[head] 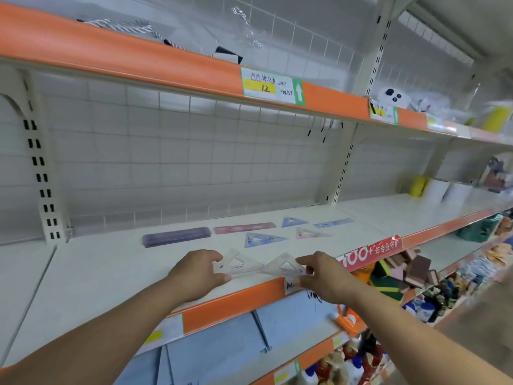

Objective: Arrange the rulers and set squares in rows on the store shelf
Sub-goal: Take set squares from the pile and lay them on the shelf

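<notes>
Where the orange edge (236, 304) runs, two set squares are pinched just behind.
The clear set square (238, 263) is held by the left hand (198, 269), the pink set square (283, 266) by the right hand (322, 273); long sides follow the edge, apexes away, rulers (244, 227) beyond.

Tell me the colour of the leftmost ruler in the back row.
The ruler is translucent purple; head view.

Your left hand (198, 273) covers the clear set square's (240, 263) left corner; the far-right goods (497, 118) blur beyond telling.

Clear pink plastic set square (236, 264) flat, 7 o'clock on white metal shelf (111, 262); second clear pink plastic set square (281, 269) beside it, 5 o'clock.
</notes>
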Tool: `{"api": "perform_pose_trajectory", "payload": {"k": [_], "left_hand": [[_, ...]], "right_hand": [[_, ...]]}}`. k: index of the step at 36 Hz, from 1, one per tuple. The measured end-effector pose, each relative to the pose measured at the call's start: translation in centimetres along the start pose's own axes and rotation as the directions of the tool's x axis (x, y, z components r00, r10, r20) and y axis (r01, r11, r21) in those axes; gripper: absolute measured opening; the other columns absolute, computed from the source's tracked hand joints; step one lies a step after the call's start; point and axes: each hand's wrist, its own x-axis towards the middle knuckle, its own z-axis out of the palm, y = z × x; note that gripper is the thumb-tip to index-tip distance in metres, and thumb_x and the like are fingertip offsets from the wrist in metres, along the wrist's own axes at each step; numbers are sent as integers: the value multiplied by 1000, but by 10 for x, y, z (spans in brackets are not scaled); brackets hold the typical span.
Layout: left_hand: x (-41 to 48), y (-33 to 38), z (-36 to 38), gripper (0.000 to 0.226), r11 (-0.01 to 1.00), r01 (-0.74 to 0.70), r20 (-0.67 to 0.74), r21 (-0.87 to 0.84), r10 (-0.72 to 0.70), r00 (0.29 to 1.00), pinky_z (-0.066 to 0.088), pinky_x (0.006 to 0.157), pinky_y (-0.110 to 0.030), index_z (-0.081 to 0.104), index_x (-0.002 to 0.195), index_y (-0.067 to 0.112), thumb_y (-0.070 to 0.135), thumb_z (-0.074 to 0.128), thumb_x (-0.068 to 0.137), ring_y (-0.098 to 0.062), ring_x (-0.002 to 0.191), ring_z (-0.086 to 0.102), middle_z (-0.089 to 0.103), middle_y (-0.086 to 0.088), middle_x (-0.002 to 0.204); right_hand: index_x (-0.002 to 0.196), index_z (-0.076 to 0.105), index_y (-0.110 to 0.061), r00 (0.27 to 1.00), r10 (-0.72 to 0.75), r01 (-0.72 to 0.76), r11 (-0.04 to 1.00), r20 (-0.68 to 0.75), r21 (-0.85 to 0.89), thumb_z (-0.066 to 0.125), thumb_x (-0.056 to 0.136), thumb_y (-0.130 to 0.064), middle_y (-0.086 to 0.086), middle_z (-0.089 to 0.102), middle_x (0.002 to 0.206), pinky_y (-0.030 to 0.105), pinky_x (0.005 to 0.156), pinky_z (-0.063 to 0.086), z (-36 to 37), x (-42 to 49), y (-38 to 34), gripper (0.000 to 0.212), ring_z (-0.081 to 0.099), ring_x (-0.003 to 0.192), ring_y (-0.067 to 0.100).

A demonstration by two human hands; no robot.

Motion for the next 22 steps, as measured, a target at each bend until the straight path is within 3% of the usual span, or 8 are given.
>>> {"api": "perform_pose_trajectory", "payload": {"k": [5, 8, 12, 16, 20, 22], "left_hand": [[10, 5, 2, 58, 1000, 11, 4, 8, -11, 1000, 43, 99, -25, 47, 138, 23, 43, 65, 87, -16, 122, 50, 50, 1, 140], [14, 10, 6, 59, 1000, 17, -1, 13, -17, 1000, 43, 97, -25, 47, 139, 23, 44, 64, 87, -16, 122, 51, 49, 1, 141], [20, 17, 9, 59, 999, 23, -3, 27, -23, 1000, 44, 96, -25, 46, 139, 23, 44, 64, 87, -15, 122, 51, 49, 2, 142], [29, 30, 12, 58, 999, 39, -13, 34, -39, 999, 45, 96, -26, 47, 139, 22, 43, 63, 87, -15, 119, 52, 52, 2, 138], [39, 45, 20, 56, 996, 80, -32, 27, -79, 996, 46, 96, -28, 49, 136, 23, 43, 64, 87, -15, 115, 54, 56, 2, 130], [44, 54, 26, 55, 994, 102, -43, 25, -101, 994, 46, 96, -28, 49, 136, 23, 43, 64, 87, -15, 113, 55, 56, 2, 129]], "right_hand": [[136, 52, -19, 1000, -2, 2, 1000, 5, 11, 62, 91, -25, -3, 52, 105, 20, 75, 45, 0, 14, 8, 46, 56, 95, 19], [141, 45, -18, 1000, 19, -19, 1000, 17, 2, 62, 91, -28, 4, 52, 126, 30, 90, 47, -2, 20, 13, 54, 55, 113, 23], [142, 45, -20, 1000, -1, 0, 1000, 17, 1, 61, 91, -29, 4, 52, 130, 30, 97, 43, -4, 31, 24, 54, 53, 117, 22], [133, 55, -21, 999, -49, 49, 999, 8, 14, 60, 89, -29, -3, 56, 106, 29, 88, 44, -8, 45, 39, 45, 54, 97, 18], [101, 63, -33, 995, -102, 101, 995, 18, 25, 61, 88, -27, -12, 51, 83, 32, 85, 45, -12, 61, 58, 14, 51, 88, 20], [110, 61, -34, 991, -133, 132, 991, 33, 30, 61, 89, -28, -12, 50, 86, 32, 90, 44, -18, 68, 66, 22, 52, 93, 21]]}}
